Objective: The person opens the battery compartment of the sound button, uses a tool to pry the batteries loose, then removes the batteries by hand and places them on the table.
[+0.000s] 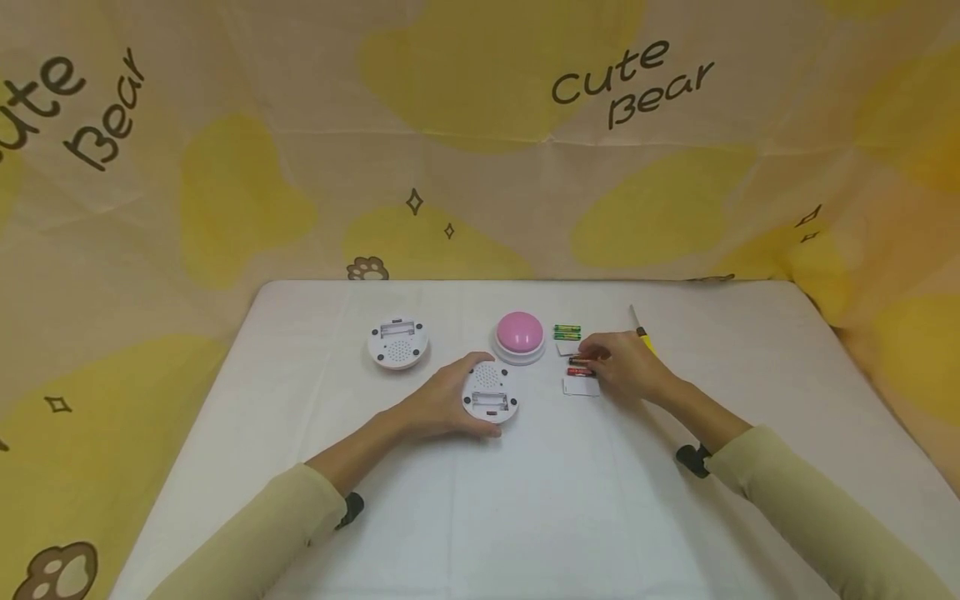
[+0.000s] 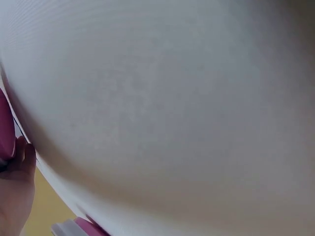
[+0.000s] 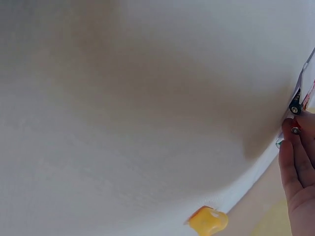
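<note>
My left hand (image 1: 442,400) grips a round white-and-pink push-button device (image 1: 489,379), turned underside up. Its speaker holes and an uncovered battery slot (image 1: 490,401) face upward, and no batteries show in the slot. In the left wrist view, fingers of the left hand (image 2: 17,191) lie along the device's pink dome (image 2: 6,128). Over at the right, my right hand (image 1: 626,364) pinches a small battery (image 1: 578,361) between thumb and fingertips. Just below it lies a red battery (image 1: 579,372). The right wrist view shows battery ends near the right hand (image 3: 300,177).
A second upturned device (image 1: 398,343) with a bare battery slot lies at left. Behind stands an upright pink-domed button (image 1: 520,335). Green batteries (image 1: 567,332), a white cover (image 1: 581,387) and a yellow-handled screwdriver (image 1: 643,337) lie around the right hand on the white table (image 1: 525,517).
</note>
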The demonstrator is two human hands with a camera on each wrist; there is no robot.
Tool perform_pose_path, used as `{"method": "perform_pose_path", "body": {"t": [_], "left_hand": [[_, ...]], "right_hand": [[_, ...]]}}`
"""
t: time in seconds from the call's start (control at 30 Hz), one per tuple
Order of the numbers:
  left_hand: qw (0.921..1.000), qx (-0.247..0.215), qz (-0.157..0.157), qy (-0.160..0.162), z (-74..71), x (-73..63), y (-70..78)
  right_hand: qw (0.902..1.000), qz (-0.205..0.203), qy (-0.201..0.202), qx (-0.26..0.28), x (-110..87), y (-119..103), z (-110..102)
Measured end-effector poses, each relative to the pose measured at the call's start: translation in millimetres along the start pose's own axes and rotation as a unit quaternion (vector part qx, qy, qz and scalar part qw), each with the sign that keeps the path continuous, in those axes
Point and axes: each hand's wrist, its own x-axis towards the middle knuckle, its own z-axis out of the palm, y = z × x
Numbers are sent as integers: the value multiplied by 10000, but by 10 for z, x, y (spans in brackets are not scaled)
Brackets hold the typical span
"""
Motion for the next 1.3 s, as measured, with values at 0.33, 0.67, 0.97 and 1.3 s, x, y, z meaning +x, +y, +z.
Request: {"method": "perform_pose_path", "body": {"t": [0.33,0.67,0.97,1.3], "left_hand": [[9958,634,-81,653,-63,34,72],[9869,1108,-269,1139,-122,94,140],[9812,1265,-549,1348,-91,158,134],[9779,1040,-986,1524,-85,267,166]], "right_hand": [[10000,-10,-29,-67,-5,-3,14],[9998,-69,123,173,-18,1,0],[9940,-91,438,1000,19,-102,-63],[9880,-237,687,1364,62,-203,-73]]}}
